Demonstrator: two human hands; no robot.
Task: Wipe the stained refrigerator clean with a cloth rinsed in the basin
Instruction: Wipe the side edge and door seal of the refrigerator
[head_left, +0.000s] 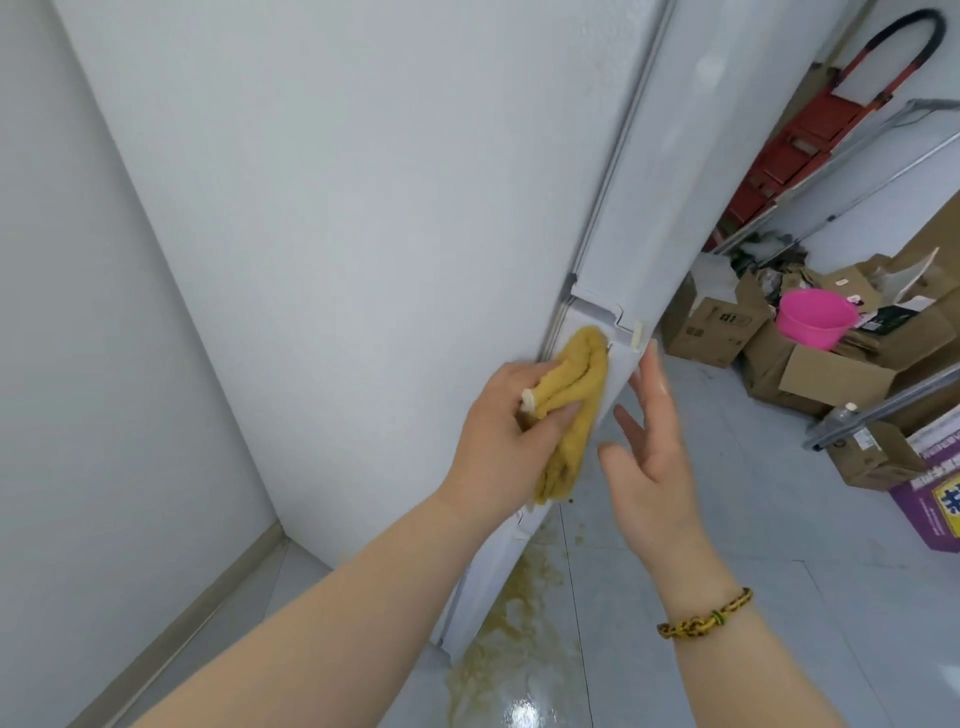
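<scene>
- Two bare forearms reach in from the bottom edge. The right one wears one braided bracelet (705, 616).
- The left hand (498, 415) grips one yellow cloth (571, 410), fingers curled round its bunched folds.
- The cloth is pressed against the front corner of the white refrigerator (337, 208), just below the seam between its two doors. Its loose end hangs down.
- The right hand (649, 441) holds nothing. Its fingers are straight and spread, with one fingertip at the door edge just beside the cloth.
- One yellowish spill (519, 613) spreads over the floor tiles at the refrigerator's foot.
- One pink basin (813, 317) sits on brown cardboard boxes (711, 327), at least three, well apart to the right.
- One red stepladder (810, 130) leans behind them, and one purple carton (935, 499) is at the right edge.
</scene>
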